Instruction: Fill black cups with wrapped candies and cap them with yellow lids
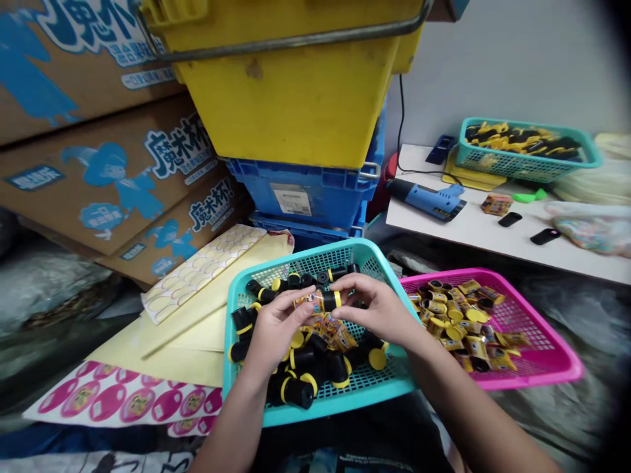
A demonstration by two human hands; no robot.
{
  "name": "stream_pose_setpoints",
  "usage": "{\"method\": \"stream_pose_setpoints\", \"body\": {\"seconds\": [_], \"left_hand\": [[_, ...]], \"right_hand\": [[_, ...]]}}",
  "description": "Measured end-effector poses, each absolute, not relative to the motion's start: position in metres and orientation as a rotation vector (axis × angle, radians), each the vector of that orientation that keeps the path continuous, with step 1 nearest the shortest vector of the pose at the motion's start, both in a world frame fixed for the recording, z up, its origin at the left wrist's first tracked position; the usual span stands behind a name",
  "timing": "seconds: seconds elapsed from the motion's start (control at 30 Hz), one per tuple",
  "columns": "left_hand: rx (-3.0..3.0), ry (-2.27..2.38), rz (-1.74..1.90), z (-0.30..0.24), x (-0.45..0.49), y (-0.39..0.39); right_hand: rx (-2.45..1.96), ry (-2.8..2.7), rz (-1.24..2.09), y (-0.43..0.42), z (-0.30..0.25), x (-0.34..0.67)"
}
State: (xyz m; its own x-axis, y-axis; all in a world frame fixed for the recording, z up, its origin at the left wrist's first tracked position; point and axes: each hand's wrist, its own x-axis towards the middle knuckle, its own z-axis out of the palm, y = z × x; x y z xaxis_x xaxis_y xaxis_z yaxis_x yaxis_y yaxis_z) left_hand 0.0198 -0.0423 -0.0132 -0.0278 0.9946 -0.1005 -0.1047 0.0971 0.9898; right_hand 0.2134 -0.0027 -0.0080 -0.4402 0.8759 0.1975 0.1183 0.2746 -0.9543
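Note:
Between my two hands is a small black tube (328,301) with a yellow rim, held sideways, a colourful printed wrapper around its left part. My left hand (277,323) pinches the wrapped end between thumb and fingers. At the yellow-rimmed end, my right hand (377,307) grips with thumb and fingertips. Both hands are over a turquoise basket (340,410) of similar black tubes (308,361) with yellow parts. Printed wrappers (340,334) lie in a loose pile below the held tube. The fingers cover part of the tube.
To the right, a pink basket (552,348) holds many wrapped pieces. Sticker sheets (133,397) lie left. Cartons (113,171) and stacked yellow (290,98) and blue crates (315,194) stand behind. A blue heat gun (426,199) and another turquoise basket (527,171) are on the white table (493,244).

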Motion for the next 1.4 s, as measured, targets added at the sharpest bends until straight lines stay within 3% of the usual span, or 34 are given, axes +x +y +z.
{"method": "stream_pose_setpoints", "body": {"seconds": [0.13,0.33,0.4,0.6,0.8,1.03,1.1,1.2,1.3,1.4], "left_hand": [[1.039,1.161,1.228,-0.008,0.025,-0.048],[0.885,0.984,1.26,-0.011,0.038,-0.055],[0.868,0.972,1.264,-0.01,0.042,-0.056],[0.814,0.95,1.232,-0.009,0.046,-0.056],[0.848,0.844,1.214,-0.006,0.045,-0.057],[0.837,0.783,1.125,0.005,0.027,-0.05],[0.794,0.73,1.056,0.004,0.033,-0.05],[0.706,0.737,1.013,0.002,0.043,-0.052],[0.639,0.755,0.981,0.001,0.043,-0.053],[0.62,0.772,0.973,0.001,0.039,-0.053]], "right_hand": [[-0.73,-1.715,1.373,-0.005,-0.011,0.211],[-0.557,-1.261,2.153,-0.01,-0.011,0.206],[-0.505,-1.185,2.191,-0.011,-0.015,0.204],[-0.569,-1.377,1.961,-0.01,-0.018,0.209],[-0.634,-1.941,1.143,-0.023,0.003,0.217],[-1.029,-1.947,0.51,-0.042,0.036,0.249],[-1.014,-2.013,0.61,-0.042,0.034,0.244],[-0.873,-1.99,1.027,-0.037,0.018,0.228],[-0.75,-1.729,1.392,-0.033,-0.001,0.215],[-0.738,-1.499,1.521,-0.033,-0.013,0.209]]}}
